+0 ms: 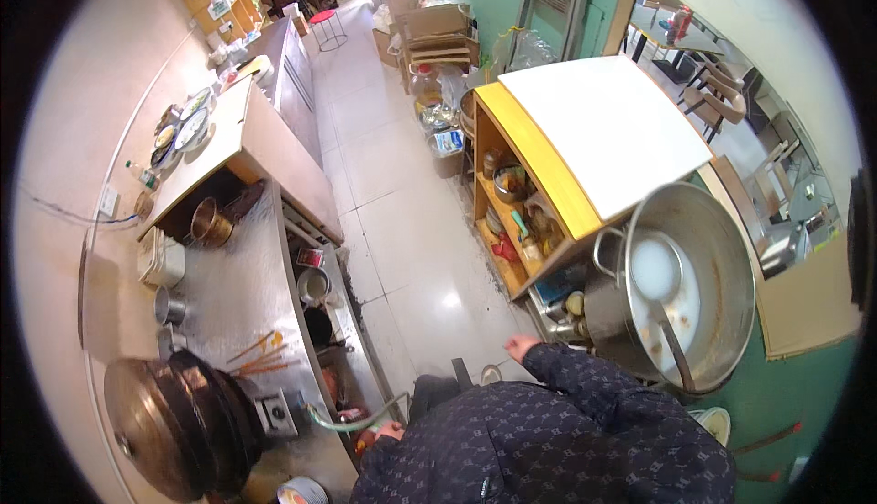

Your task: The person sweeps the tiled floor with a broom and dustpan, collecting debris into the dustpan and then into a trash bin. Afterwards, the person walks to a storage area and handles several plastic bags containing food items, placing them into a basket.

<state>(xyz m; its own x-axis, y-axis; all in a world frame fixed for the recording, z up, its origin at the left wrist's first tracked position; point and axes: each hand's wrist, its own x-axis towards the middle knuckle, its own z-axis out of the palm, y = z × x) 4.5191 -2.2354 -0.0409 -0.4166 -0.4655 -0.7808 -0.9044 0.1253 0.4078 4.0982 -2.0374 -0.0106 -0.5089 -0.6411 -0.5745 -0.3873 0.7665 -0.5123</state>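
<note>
My right hand [523, 348] hangs over the tiled floor, fingers curled in, nothing seen in it. My left hand [390, 430] is beside the edge of the steel counter on the left, close to a green hose [356, 424]; its fingers show too little to tell their state. To the right of my right hand is a large steel stockpot [733, 285] with whitish liquid and a long-handled ladle [675, 350] in it. A big lidded dark metal pot [157, 428] sits on the steel counter [240, 278], near several chopsticks [264, 361].
A tiled aisle [418, 243] runs ahead between the counter and a wooden shelf cabinet [534, 195] with a white top. Cardboard boxes [438, 31] and a red stool [323, 17] stand further along. Plates of food [192, 127] are on the left cabinet; a copper-coloured pot [211, 223] is below.
</note>
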